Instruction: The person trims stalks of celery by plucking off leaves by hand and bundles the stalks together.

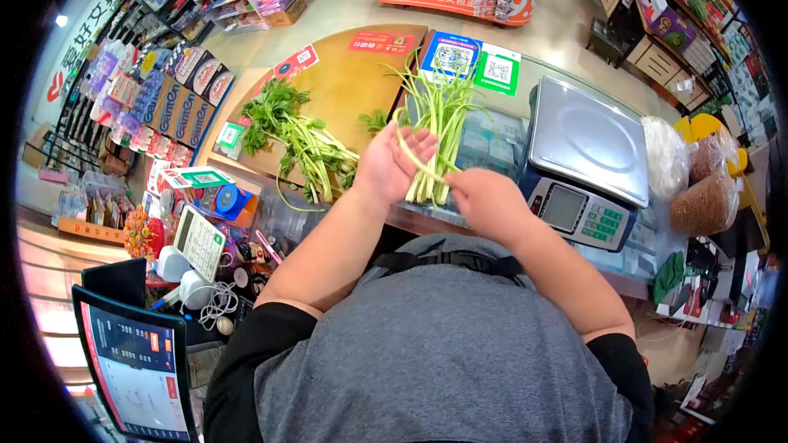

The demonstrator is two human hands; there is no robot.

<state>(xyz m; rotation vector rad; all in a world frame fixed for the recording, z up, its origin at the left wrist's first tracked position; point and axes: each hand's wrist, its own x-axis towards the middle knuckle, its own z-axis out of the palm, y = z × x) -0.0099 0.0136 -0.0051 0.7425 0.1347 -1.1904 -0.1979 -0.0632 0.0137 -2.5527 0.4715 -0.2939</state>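
A pale celery stalk [413,157] slants over the counter, its lower end pinched in my right hand [491,203]. My left hand [392,162] is turned palm up with its fingers apart, and the stalk's upper part passes across its fingers; I cannot tell if they touch it. Just beyond both hands lies a bunch of green stalks [447,119], mostly bare of leaves, cut ends toward me. To the left, a leafy celery bunch [308,143] rests on the wooden counter top [345,74]. A small loose leaf sprig [373,121] is between the two bunches.
A digital scale [589,143] stands right of the stalks, with bagged goods [702,197] beyond it. Blue and green QR code cards [497,70] lie at the back. At lower left are a monitor [135,361], a calculator [199,242] and tangled white cable [217,303].
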